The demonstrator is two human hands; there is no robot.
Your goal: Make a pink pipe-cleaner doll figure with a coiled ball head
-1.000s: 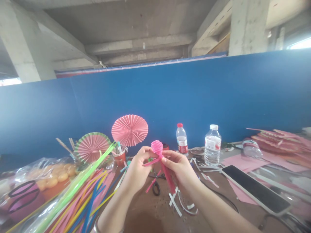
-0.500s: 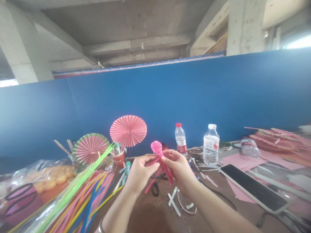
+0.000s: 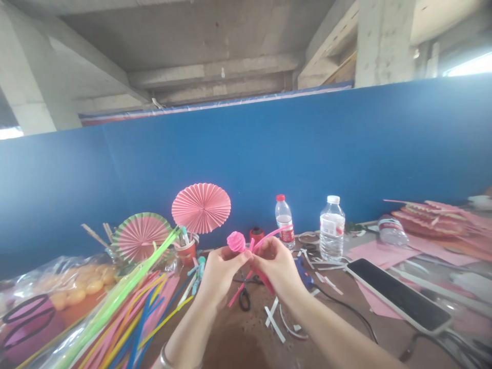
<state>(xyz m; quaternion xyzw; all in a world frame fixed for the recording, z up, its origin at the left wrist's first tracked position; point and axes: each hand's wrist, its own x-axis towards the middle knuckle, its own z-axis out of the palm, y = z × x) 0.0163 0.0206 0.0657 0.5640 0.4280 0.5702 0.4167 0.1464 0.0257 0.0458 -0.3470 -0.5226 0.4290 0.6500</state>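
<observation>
- Bloom (image 3: 236,242) of bright pink, coiled like a rose, sits left of the red-capped bottle (image 3: 284,220) and nearer me; its underside is hidden by my fingers.
- My left hand (image 3: 223,269) is pinched on the bloom's base, thumb against fingers; the back of the hand covers most of the grip.
- My right hand (image 3: 274,264), nearer me than the bottle, has thumb and fingers clamped on a pink strip (image 3: 273,234), whose free end arcs up across the bottle's label. My fingertips cover any join between strip and bloom, so I cannot tell how they meet.
- Below my right palm another pink length (image 3: 266,281) shows, mostly covered.
- Black-handled scissors (image 3: 244,309) lie left of the bottle and much nearer me, their blades hard to make out under my hands.
- A blue tool (image 3: 304,272), right of the bottle and nearer me, is partly behind my right hand; I cannot name it.
- A red round object (image 3: 257,234) just left of the bottle is blurred.
- Well left of the bottle, coloured strips (image 3: 146,318) run off the bottom edge, and a purple item (image 3: 33,330) is cut off at the left.
</observation>
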